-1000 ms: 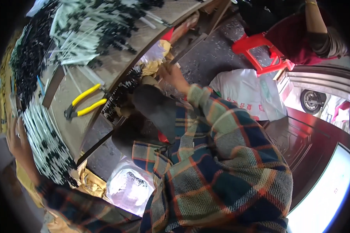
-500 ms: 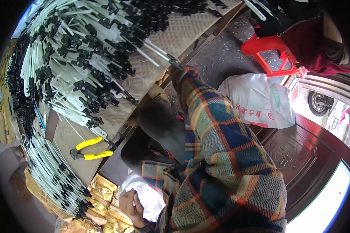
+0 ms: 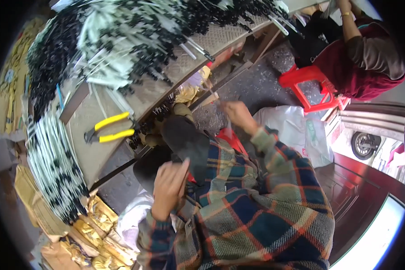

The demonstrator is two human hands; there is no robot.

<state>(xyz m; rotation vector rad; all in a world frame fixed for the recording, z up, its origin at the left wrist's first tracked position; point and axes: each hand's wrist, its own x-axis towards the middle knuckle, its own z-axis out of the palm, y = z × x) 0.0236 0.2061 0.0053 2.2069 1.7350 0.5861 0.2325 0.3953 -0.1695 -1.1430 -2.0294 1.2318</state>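
Note:
My left hand (image 3: 168, 186) is raised over my lap, its fingers bent and drawn together; what they hold, if anything, is hidden. Beyond my knees my right hand (image 3: 240, 118) is pinched closed, blurred by motion. A faint thin streak shows at its fingertips, too smeared to name. On the table's near edge lie pliers with yellow handles (image 3: 113, 128), jaws to the left, touched by neither hand. A large heap of whitish plastic strips with black end pieces (image 3: 117, 49) covers the table (image 3: 92, 150) behind them.
A neat stack of similar strips (image 3: 56, 166) lies at the left, above gold-coloured packets (image 3: 99, 211). At the right are a red plastic stool (image 3: 308, 105), a white woven sack (image 3: 285, 123) and a dark red panel (image 3: 360, 193). A co-worker in maroon (image 3: 333, 67) sits at far right.
My right hand has drawn back from the heap at the table edge toward my lap. My left hand has risen from beside the plastic bag. The view has shifted, and the co-worker shows more.

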